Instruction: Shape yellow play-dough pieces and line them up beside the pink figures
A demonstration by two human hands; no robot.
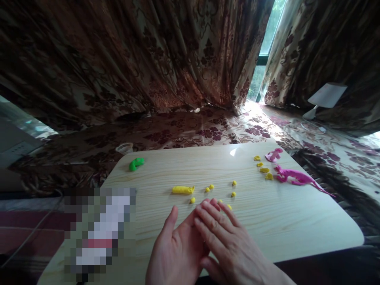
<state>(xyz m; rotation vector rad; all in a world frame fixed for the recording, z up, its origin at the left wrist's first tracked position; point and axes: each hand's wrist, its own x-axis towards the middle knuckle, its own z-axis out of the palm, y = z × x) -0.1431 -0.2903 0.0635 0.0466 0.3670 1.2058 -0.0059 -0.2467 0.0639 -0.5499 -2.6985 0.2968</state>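
My left hand lies palm up at the near edge of a light wooden table, fingers stretched out. My right hand rests flat across its fingers, palm down, fingers straight. Whether anything sits between the palms is hidden. Just beyond the fingertips lie several small yellow clay bits and a yellow clay roll. A green clay lump sits at the far left. Pink clay pieces and more yellow bits lie at the far right.
A pixelated patch covers the table's near left corner. Patterned brown curtains hang behind, with floral fabric under and beyond the table. A white lamp stands at the back right. A small glass item sits past the far left corner.
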